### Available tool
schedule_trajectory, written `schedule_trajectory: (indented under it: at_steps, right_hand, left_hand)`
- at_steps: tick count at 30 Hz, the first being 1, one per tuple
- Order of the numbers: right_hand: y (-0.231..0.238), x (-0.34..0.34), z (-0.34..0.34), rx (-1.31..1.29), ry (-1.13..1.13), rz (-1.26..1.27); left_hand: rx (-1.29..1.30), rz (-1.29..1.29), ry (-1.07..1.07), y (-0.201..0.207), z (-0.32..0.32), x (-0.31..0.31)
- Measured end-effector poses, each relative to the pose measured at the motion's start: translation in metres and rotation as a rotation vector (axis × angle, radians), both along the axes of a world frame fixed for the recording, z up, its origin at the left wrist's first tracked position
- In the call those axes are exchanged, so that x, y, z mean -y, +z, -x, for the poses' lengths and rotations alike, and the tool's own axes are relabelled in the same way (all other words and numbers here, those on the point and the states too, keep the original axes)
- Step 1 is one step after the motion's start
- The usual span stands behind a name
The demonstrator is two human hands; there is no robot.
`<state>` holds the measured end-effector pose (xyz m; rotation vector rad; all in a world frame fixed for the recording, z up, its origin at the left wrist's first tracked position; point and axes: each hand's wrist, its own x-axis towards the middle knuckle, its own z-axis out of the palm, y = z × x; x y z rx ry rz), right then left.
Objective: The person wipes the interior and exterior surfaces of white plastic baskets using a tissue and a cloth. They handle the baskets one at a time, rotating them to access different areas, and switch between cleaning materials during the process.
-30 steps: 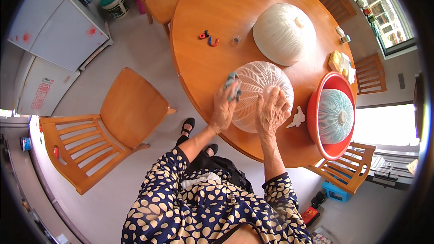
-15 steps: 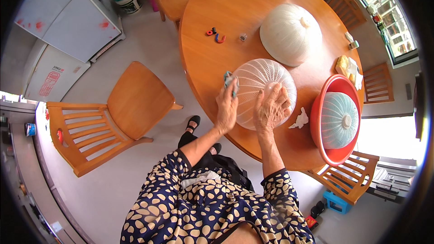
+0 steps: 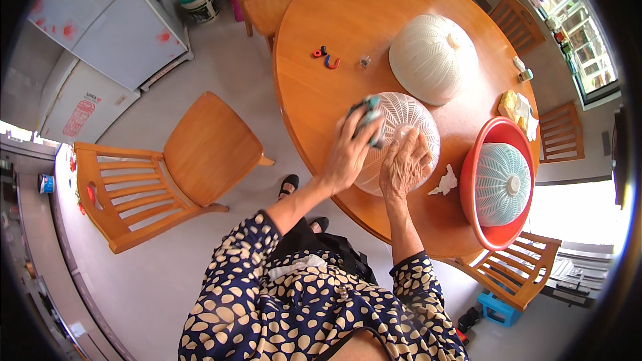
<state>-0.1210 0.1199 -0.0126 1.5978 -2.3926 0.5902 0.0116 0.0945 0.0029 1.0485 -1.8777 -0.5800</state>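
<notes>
A pinkish-white mesh dome food cover (image 3: 420,112) sits dome-up at the near edge of the round wooden table (image 3: 328,27). My right hand (image 3: 405,167) lies over the cover's near right side, its fingers curved beside the clear top knob and holding the cover. My left hand (image 3: 349,150) is closed on a teal and dark cloth (image 3: 372,120) at the cover's upper left side. The hand hides part of the cloth. Behind stands a larger cream dome food cover (image 3: 431,60).
To the right, a red basin (image 3: 469,194) holds a pale blue mesh food cover (image 3: 501,170). Crumpled white tissue (image 3: 447,180) lies beside it. Small red and blue pieces (image 3: 332,61) are on the table's left. A wooden chair (image 3: 210,147) stands at the left.
My left hand has moved with the cloth up and right, from the cover's left rim onto its upper left side. The right hand stays on the cover. The whole view has shifted slightly.
</notes>
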Motion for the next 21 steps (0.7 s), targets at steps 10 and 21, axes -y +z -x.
schedule_trajectory:
  at_steps: [10, 21]
  right_hand:
    - [-0.002, 0.001, 0.002, 0.007, 0.005, 0.08]
    - [0.001, 0.001, 0.002, 0.06, -0.024, -0.015]
  left_hand:
    - [0.221, 0.105, -0.021, -0.018, 0.008, -0.025]
    - [0.344, 0.003, -0.173, -0.12, -0.004, -0.112]
